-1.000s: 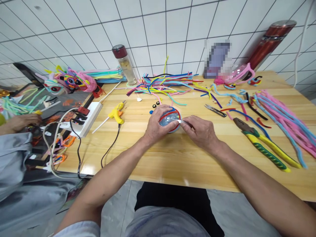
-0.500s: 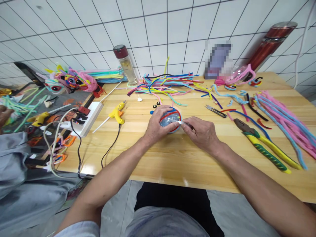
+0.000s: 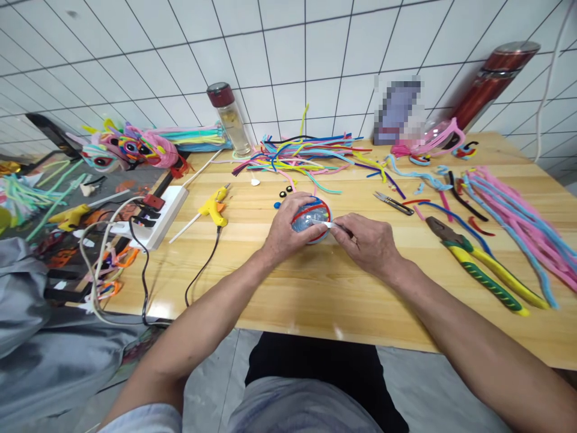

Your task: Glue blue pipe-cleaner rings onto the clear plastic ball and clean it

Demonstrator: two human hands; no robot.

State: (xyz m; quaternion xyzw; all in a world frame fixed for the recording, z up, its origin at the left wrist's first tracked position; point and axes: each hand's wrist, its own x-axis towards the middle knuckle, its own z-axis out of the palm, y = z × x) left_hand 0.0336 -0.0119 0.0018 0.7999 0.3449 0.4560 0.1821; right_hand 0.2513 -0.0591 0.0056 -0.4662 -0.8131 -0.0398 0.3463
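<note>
My left hand (image 3: 291,227) is closed around a rounded clear plastic piece (image 3: 309,218), bordered with red and blue pipe cleaner. It rests low over the table, its far side partly covered by my fingers. My right hand (image 3: 367,243) pinches a slim knife-like tool (image 3: 332,224) with a pale blade. The blade points left and meets the plastic near my left thumb. Its handle is mostly hidden in my fist. Just beyond my left hand lie small black and white eyes (image 3: 285,191) and a blue bead (image 3: 277,205).
A yellow glue gun (image 3: 213,207) and a white power strip (image 3: 164,216) lie left. Pipe cleaners (image 3: 311,150) are heaped at the back. Thread snips (image 3: 393,203) and green-yellow pliers (image 3: 478,264) lie right. A glass bottle (image 3: 229,120) stands by the wall. A co-worker's grey sleeve (image 3: 20,276) shows left.
Both my hands hold nearly the same position, with the blade still against the plastic. At the far left, the co-worker's hand has gone out of view and their sleeve has shifted.
</note>
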